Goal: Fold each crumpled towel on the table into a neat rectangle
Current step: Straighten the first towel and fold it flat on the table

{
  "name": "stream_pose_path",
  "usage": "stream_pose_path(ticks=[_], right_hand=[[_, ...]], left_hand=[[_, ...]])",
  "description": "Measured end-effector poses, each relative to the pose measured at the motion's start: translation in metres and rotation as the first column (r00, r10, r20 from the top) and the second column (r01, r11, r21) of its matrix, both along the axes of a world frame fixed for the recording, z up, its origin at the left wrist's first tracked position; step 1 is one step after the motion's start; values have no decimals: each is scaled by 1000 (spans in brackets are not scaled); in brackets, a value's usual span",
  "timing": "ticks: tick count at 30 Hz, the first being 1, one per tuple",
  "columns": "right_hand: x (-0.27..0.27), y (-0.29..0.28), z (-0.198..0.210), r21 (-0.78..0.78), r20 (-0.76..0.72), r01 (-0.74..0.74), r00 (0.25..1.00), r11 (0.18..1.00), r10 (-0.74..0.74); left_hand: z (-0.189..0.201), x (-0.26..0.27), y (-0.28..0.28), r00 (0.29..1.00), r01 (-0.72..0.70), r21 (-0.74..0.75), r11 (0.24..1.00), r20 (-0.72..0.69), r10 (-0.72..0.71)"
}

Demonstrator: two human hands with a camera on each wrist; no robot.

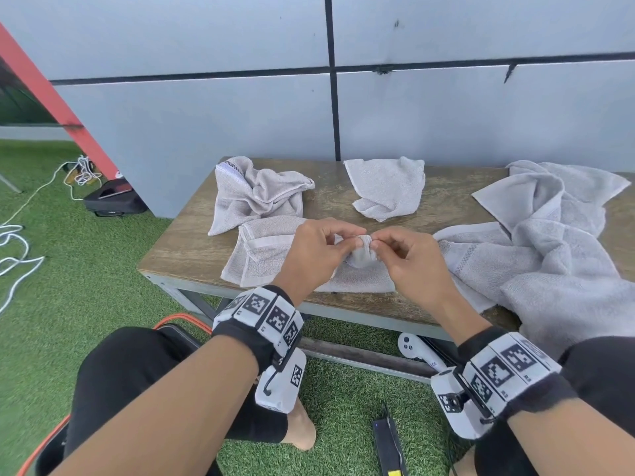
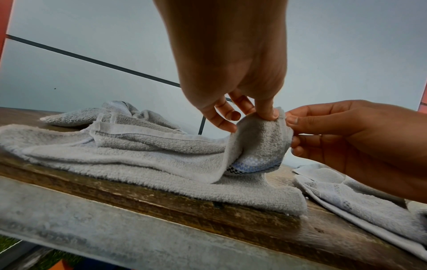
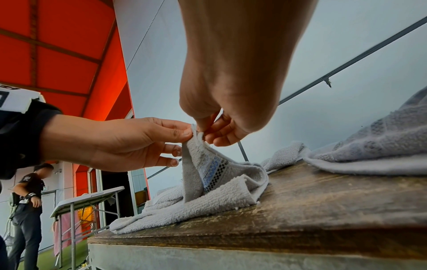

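Surface (image 1: 192, 249): worn wooden top on a grey metal frame, set against a pale grey panelled wall (image 1: 206, 108) with dark seams. Green artificial turf (image 1: 62, 269) below; white cables (image 1: 13, 255) coiled far left, a black case (image 1: 115, 202) by the wall. Red-orange structure (image 3: 69, 54) on the left in the right wrist view, with a folding table (image 3: 87, 199) and a person in black (image 3: 27, 201) standing beyond.

Five grey towels on the surface. Near centre towel (image 1: 261, 259): terry, partly flattened, left part doubled over with a hemmed edge showing, right end pulled up into a small peak. Blue-and-white checked band with a black checked stripe visible under the raised flap in both wrist views.

Left hand (image 1: 319, 249) grip: thumb and fingertips pinched on the peak's edge from the left. Right hand (image 1: 405, 255) grip: thumb and fingers pinched on the same peak from the right, the two hands nearly touching.

Crumpled towel (image 1: 256, 194) far left, touching the centre towel. Small towel (image 1: 388, 187) far centre, loosely bunched. Two large towels at right, one (image 1: 556, 197) far, one (image 1: 549, 276) near and draped over the near edge.
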State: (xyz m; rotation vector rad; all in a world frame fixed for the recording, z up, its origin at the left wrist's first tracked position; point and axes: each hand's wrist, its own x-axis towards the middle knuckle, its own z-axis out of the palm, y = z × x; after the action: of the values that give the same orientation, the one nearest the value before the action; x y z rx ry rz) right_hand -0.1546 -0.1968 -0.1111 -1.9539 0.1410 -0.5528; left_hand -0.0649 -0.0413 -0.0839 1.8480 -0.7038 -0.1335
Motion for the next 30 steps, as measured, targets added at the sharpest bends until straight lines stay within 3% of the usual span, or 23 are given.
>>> stream_pose_path(ticks=[14,20,26,30], right_hand=[[-2,4,8,91,-50,-17,998,996,22],[-3,5,9,23,-65,-27,997,999,29],[-20,3,26,-34,-6,-39,999,999,39],[-26,-4,47,-76,-8,-24,1000,997,23]], left_hand=[[-1,1,1,999,10,14,1000,-48,-10],[-4,1,1,999,44,129,991,12,-46],[5,8,11,976,146,262,954,116,-182],[24,18,14,972,117,246,962,171,-162]])
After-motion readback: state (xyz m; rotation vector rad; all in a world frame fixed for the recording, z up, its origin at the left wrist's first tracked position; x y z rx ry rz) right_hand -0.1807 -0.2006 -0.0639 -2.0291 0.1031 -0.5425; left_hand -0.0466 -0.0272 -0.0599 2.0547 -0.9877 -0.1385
